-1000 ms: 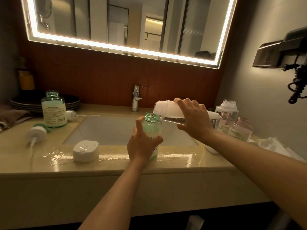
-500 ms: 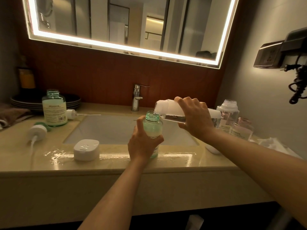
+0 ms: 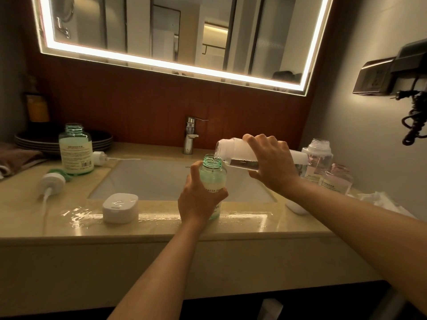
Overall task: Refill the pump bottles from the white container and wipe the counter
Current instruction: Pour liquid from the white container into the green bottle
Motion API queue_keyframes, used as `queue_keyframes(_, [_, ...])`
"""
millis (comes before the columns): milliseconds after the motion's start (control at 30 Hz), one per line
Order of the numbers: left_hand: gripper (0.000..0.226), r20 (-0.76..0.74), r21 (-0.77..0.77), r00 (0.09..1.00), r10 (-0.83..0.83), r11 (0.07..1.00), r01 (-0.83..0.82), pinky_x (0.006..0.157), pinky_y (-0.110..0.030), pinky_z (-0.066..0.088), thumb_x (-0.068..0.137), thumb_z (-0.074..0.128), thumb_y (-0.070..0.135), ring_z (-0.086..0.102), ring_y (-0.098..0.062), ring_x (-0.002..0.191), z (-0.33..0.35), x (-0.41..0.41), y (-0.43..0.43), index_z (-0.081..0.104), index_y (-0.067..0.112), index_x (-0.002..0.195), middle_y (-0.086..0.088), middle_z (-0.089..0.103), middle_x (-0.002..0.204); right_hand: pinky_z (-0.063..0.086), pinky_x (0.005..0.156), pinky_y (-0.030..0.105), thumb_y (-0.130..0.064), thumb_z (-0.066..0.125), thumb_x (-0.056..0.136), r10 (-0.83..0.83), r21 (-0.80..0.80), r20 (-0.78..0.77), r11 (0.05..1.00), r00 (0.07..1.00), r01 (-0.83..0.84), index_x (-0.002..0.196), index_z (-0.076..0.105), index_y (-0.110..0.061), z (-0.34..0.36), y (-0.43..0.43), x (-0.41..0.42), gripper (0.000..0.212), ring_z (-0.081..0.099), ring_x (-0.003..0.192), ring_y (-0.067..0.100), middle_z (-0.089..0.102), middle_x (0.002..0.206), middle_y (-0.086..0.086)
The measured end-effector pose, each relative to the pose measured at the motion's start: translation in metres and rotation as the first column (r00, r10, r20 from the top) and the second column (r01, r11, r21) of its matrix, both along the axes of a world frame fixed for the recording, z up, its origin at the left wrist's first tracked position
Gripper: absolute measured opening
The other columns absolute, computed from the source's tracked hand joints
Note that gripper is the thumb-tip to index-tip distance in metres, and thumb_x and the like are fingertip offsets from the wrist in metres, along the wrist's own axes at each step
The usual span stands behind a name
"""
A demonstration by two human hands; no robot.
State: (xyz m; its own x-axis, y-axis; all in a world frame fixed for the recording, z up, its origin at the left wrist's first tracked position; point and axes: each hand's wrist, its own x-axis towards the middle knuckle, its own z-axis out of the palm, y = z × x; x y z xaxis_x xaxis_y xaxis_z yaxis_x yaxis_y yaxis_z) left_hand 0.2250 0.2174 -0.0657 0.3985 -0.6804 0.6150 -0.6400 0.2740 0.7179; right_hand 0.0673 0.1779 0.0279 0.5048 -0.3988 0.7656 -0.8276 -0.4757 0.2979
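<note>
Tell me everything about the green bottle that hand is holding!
The green bottle looks like see-through, pale green plastic with a threaded open neck and no pump on it. White letters on its front read FRESH FOA, partly hidden. It stands upright on the wet counter in front of the sink, with the left hand wrapped round its lower half. The white container, tipped by the right hand, has its mouth just over the opening.
</note>
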Motion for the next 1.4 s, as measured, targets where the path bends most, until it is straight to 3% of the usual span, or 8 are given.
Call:
queue_keyframes(833, [0.082, -0.006, 0.001, 1.000, 0.004, 1.000, -0.004, 0.067, -0.028, 0.045, 0.064, 0.077, 0.039, 0.048, -0.016, 0.083, -0.0020, 0.0002, -0.0015, 0.014, 0.036, 0.116, -0.007, 0.056, 0.113, 0.050, 0.076, 0.051, -0.020, 0.089, 0.049, 0.001, -0.041, -0.023, 0.999, 1.000, -0.002, 0.118, 0.043, -0.014, -0.0001, -0.0051, -0.0011, 0.084, 0.060, 0.085, 0.034, 0.062, 0.100, 0.016])
queue_keyframes(1400, [0.081, 0.001, 0.004, 1.000, 0.000, 1.000, 0.000, 0.067, -0.026, 0.043, 0.066, 0.076, 0.039, 0.047, -0.015, 0.084, -0.0005, 0.0003, 0.0005, 0.013, 0.036, 0.116, -0.007, 0.055, 0.114, 0.050, 0.074, 0.051, -0.019, 0.090, 0.047, 0.006, -0.055, -0.030, 0.998, 1.000, -0.008, 0.118, 0.047, -0.011, 0.0016, -0.0032, -0.0013, 0.083, 0.060, 0.083, 0.035, 0.062, 0.098, 0.017])
